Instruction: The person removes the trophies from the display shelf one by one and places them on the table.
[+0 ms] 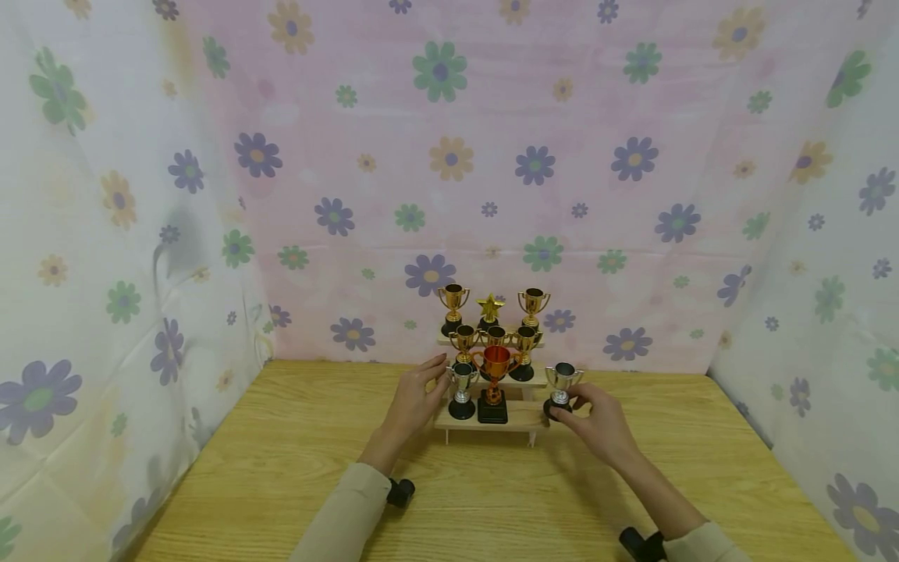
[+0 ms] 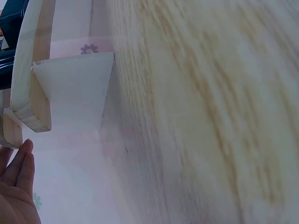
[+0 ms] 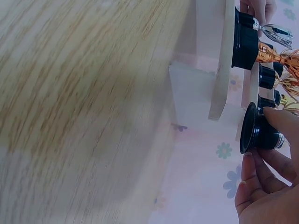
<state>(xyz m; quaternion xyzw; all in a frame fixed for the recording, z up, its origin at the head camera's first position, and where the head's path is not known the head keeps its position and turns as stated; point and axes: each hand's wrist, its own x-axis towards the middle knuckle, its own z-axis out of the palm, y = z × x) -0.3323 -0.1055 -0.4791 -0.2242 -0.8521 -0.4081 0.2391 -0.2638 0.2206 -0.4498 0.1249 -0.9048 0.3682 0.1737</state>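
Observation:
My right hand pinches a small silver trophy cup by its black base. The cup is upright, just off the right end of the lowest shelf of a tiered wooden stand. In the right wrist view its base is apart from that shelf. On the same shelf stand another silver trophy cup at the left and a taller orange-bronze trophy cup in the middle. Fingers extended, my left hand is at the stand's left side, its fingertips by a shelf end in the left wrist view.
Gold trophy cups fill the middle shelf, partly hidden. The top shelf bears a gold star trophy between two gold cups. Beneath lies a wood-grain table. Flower-print cloth hangs behind and at both sides.

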